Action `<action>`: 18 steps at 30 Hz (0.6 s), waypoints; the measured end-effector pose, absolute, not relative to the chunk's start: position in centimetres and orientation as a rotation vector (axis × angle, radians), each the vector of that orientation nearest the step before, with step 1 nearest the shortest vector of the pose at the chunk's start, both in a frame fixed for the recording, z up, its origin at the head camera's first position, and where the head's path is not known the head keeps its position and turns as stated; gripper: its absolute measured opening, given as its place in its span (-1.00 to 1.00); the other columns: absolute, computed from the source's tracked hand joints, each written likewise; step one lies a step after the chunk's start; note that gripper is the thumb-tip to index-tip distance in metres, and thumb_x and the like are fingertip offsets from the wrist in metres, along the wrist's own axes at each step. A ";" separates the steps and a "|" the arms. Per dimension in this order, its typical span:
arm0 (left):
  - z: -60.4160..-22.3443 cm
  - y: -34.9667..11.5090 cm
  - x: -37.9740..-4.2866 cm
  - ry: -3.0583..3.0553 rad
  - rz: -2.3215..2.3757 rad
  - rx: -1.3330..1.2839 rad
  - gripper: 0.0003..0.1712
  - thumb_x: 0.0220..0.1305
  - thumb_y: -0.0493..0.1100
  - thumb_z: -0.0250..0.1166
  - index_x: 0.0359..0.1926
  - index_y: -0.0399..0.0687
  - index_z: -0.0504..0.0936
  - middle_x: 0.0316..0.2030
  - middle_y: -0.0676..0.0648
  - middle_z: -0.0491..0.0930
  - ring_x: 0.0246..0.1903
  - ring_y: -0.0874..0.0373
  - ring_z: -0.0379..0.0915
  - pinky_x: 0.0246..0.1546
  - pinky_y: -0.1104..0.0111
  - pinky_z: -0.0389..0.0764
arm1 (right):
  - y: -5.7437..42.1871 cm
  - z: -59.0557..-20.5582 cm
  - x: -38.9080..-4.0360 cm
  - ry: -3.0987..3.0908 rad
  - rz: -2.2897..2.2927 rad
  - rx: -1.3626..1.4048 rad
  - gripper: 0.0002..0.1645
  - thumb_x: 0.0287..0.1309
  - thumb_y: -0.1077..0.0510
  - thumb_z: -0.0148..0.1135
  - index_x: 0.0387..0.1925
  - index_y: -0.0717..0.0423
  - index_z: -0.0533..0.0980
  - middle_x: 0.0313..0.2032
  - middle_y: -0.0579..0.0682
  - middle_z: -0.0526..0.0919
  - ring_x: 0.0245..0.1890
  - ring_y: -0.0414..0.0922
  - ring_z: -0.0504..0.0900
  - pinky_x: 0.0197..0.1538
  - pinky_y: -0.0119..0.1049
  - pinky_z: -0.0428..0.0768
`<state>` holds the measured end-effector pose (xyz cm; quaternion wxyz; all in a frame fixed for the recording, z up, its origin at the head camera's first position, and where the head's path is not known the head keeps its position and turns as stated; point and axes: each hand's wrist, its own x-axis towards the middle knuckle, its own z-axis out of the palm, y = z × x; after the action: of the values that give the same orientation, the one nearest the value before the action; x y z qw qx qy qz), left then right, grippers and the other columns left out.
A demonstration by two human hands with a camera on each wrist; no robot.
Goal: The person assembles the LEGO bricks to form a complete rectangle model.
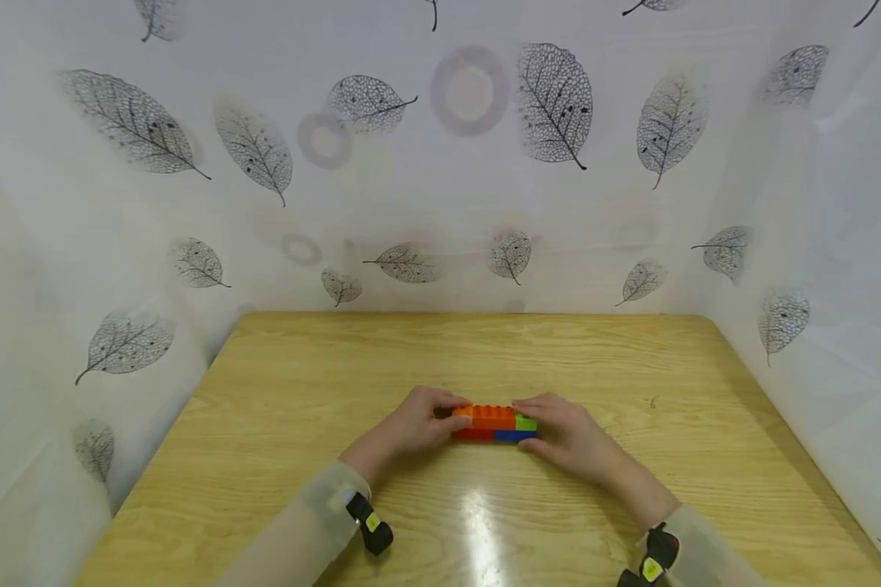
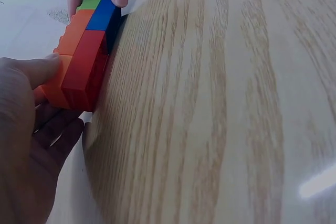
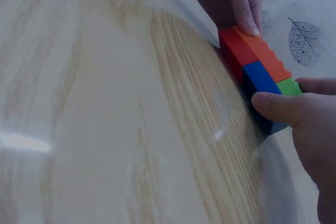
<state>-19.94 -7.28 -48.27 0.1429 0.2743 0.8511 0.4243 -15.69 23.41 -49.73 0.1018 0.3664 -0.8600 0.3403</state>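
A two-layer row of toy building bricks lies crosswise near the table's middle. Its lower layer has a red brick (image 1: 473, 435) on the left and a blue brick (image 1: 514, 436) on the right. Above them run a lighter orange brick (image 2: 56, 90) at the left end, an orange-red brick (image 1: 493, 421) and a green brick (image 1: 526, 424) at the right. My left hand (image 1: 420, 422) pinches the left end, thumb on the lighter orange brick. With its thumb on the blue brick in the right wrist view, my right hand (image 1: 571, 434) grips the other end; its fingers are partly hidden behind.
The bricks are over a wooden table (image 1: 323, 359) with a glossy light reflection in front of them. A pale cloth (image 1: 411, 187) printed with leaves stands behind the table and along both sides. Each forearm wears a strapped black camera (image 1: 373, 530).
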 end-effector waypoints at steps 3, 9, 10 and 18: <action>-48.4 -7.4 -20.0 2.452 1.231 0.818 -0.52 0.52 0.01 0.36 0.31 -0.11 0.68 0.18 -0.05 0.70 0.08 0.16 0.61 0.13 0.25 0.62 | 23.4 -49.7 -15.7 -2.563 1.006 1.064 -0.29 0.12 0.19 0.64 0.32 0.15 0.61 0.23 0.03 0.68 0.21 -0.02 0.64 0.23 0.04 0.60; -48.6 -7.9 -19.8 2.555 1.114 1.094 -0.23 0.34 0.12 0.51 0.44 -0.11 0.56 0.37 -0.01 0.54 0.38 0.10 0.43 0.40 0.17 0.38 | 23.4 -49.5 -15.7 -2.600 1.007 1.053 -0.30 0.18 0.16 0.61 0.34 0.18 0.59 0.25 0.04 0.66 0.22 -0.02 0.64 0.23 0.01 0.61; -48.6 -7.9 -19.7 2.581 1.073 1.164 -0.22 0.31 0.11 0.54 0.44 -0.09 0.56 0.37 0.00 0.54 0.39 0.11 0.42 0.41 0.17 0.36 | 23.4 -49.5 -15.7 -2.603 1.003 1.051 -0.30 0.19 0.15 0.61 0.34 0.17 0.59 0.25 0.03 0.66 0.21 -0.03 0.64 0.22 0.01 0.62; -49.0 -7.8 -19.4 2.659 0.986 1.345 -0.39 0.34 -0.09 0.53 0.37 -0.08 0.64 0.29 0.02 0.62 0.29 0.12 0.54 0.35 0.20 0.45 | 23.4 -49.3 -16.0 -2.631 0.972 1.069 -0.30 0.24 0.12 0.57 0.36 0.20 0.56 0.25 -0.01 0.66 0.21 -0.04 0.64 0.23 0.03 0.61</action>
<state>-19.38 -7.76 -49.02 0.0016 0.4286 0.8471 0.3141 -16.03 23.42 -49.27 0.0701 0.3553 -0.8744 0.3231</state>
